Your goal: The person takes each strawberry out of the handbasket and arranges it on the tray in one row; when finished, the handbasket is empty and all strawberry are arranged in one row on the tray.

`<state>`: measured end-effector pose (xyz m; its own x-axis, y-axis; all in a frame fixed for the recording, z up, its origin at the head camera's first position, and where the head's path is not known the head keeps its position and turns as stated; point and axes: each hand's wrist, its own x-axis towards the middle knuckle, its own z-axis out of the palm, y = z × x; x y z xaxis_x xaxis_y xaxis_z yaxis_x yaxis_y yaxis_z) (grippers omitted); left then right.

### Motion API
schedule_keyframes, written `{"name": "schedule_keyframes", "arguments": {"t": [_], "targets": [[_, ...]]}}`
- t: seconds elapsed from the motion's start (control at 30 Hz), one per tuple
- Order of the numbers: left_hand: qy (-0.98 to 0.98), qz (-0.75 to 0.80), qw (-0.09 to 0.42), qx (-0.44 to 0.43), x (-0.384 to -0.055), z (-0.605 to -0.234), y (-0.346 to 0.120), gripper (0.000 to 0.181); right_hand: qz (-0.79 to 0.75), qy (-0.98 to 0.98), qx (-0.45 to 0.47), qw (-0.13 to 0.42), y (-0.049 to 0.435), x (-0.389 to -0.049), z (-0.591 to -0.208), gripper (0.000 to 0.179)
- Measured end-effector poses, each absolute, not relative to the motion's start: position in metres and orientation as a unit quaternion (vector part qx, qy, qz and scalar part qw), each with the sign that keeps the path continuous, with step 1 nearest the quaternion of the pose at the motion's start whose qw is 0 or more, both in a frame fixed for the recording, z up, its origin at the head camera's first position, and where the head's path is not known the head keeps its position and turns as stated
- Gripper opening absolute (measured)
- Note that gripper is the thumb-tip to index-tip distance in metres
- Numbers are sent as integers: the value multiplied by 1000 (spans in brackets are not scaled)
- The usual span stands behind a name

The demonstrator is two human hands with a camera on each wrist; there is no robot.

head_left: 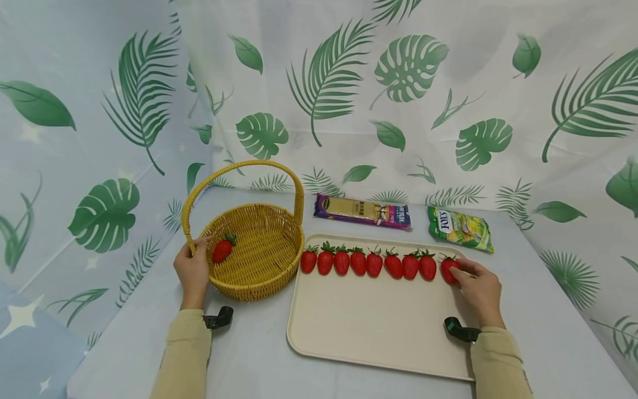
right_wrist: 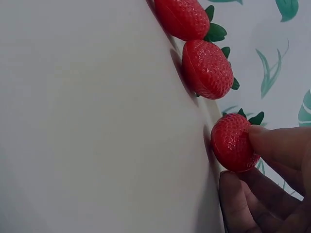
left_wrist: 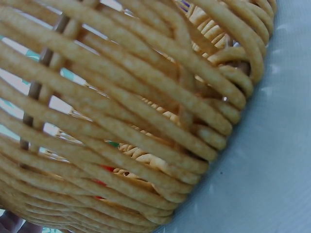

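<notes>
My left hand (head_left: 193, 272) grips the left rim of a yellow wicker basket (head_left: 256, 290), where the arched handle meets it. Inside the basket, near that hand, lies one strawberry (head_left: 222, 251). The basket's woven wall (left_wrist: 131, 92) fills most of the left wrist view. At the upper right of a cream tray (head_left: 379, 321), my right hand (head_left: 481, 289) pinches a red strawberry (right_wrist: 232, 141) between thumb and fingers. To its left, several strawberries (head_left: 374, 262) form a row along the tray's far edge, leaves pointing away from me.
Behind the tray lie a purple and gold packet (head_left: 361, 211) and a green candy bag (head_left: 461, 229). A pale cloth (head_left: 249, 354) covers the table. Leaf-printed fabric (head_left: 329, 149) stands as a wall at the back and sides.
</notes>
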<state>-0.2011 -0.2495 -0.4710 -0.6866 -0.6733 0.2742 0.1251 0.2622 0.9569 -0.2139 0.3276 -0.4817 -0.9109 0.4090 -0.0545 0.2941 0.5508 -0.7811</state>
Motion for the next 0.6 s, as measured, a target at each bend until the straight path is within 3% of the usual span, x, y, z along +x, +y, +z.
{"name": "schedule_keyframes", "arguments": {"t": [0.6], "targets": [[-714, -580, 344, 189, -201, -471, -250, 33, 439, -888, -125, 53, 325, -214, -482, 44]]}}
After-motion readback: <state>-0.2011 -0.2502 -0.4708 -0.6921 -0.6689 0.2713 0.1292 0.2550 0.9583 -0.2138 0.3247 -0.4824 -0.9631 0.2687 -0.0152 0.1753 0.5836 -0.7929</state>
